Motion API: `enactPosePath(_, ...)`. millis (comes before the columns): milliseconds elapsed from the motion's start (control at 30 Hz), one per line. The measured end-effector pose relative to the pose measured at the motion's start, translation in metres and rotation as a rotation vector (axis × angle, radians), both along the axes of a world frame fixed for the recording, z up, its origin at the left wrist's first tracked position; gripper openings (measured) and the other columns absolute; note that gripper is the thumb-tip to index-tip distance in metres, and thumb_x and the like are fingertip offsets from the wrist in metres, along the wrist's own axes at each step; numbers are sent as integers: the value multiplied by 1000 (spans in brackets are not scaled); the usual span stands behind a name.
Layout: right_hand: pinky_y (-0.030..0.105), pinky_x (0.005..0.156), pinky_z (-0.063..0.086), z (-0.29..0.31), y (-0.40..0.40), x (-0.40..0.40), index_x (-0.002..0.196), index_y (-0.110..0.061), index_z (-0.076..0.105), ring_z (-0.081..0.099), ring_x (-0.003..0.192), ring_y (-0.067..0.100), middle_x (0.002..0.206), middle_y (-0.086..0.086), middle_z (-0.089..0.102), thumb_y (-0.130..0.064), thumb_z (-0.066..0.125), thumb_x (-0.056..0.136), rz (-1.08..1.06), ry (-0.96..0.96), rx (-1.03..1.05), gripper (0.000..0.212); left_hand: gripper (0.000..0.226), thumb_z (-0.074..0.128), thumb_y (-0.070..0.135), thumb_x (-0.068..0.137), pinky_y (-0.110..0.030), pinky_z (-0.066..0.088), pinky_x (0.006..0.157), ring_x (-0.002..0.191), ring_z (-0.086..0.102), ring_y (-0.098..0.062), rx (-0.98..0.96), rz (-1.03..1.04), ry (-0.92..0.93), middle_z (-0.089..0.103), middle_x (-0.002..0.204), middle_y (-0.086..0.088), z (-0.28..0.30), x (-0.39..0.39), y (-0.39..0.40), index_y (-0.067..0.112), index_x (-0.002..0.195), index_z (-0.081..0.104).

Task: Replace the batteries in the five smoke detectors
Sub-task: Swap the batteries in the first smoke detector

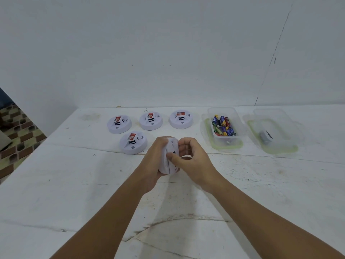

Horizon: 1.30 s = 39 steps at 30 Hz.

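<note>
Both hands, left hand and right hand, grip a round white plastic smoke detector on edge above the scuffed white table. Four matching detectors lie at eleven o'clock; a clear tub of batteries sits at one o'clock.

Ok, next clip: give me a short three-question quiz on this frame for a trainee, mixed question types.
1. How many smoke detectors lie on the table, not counting the held detector?
2. True or false: the tub of batteries stands to the left of the detectors.
3. Which hands grip the held detector? A) left hand only B) right hand only C) both

Key
1. Four: three in the back row, one nearer.
2. False: it stands to their right, beside a second, nearly empty tub.
3. C: the detector is held on edge between both hands.
</note>
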State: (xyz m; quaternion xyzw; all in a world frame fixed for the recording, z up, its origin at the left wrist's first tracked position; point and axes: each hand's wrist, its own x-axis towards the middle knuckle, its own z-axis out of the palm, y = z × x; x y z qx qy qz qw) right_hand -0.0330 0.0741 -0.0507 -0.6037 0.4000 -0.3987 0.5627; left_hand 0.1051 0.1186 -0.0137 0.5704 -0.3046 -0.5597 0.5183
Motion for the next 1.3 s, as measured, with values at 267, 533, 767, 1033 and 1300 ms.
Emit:
enactPosePath(267, 18, 71, 56, -3, 7, 0, 111, -23, 58, 62, 86, -5, 104, -7, 67, -23, 84, 83, -85, 104, -87, 38, 34, 48, 40, 98, -54, 59, 92, 98, 71, -28, 71, -25, -82, 75, 107, -12, -1, -6, -3, 23, 112, 73)
enactPosePath(533, 19, 65, 56, -4, 5, 0, 116, -23, 57, 64, 81, 1, 102, -2, 68, -23, 80, 86, -92, 19, 38, 37, 43, 58, 43, 94, -62, 56, 97, 111, 70, -40, 132, 3, -106, 72, 118, -23, 2, -12, -4, 11, 119, 70)
enactPosePath(767, 20, 58, 52, -4, -4, -6, 114, -25, 60, 61, 74, 3, 97, -1, 63, -32, 80, 84, -96, 25, 116, 36, 41, 49, 46, 101, -55, 58, 97, 99, 73, -30, 103, 85, -13, 77, 112, -15, -3, -2, -8, 17, 117, 72)
enactPosePath(1033, 39, 88, 54, -8, -8, -13, 125, -27, 52, 54, 105, 16, 114, -6, 49, -71, 64, 62, -107, 528, -183, 78, 36, 52, 37, 94, -56, 55, 92, 96, 68, -39, 133, 178, 240, 74, 104, -17, 3, 18, -7, 10, 102, 74)
enactPosePath(1300, 41, 95, 55, -5, -5, -8, 137, -34, 59, 56, 103, 6, 114, -7, 52, -42, 57, 104, -86, 290, -197, 34, 58, 52, 62, 97, -60, 56, 94, 109, 70, -42, 184, 23, 198, 75, 118, -19, 14, 39, 4, 14, 123, 71)
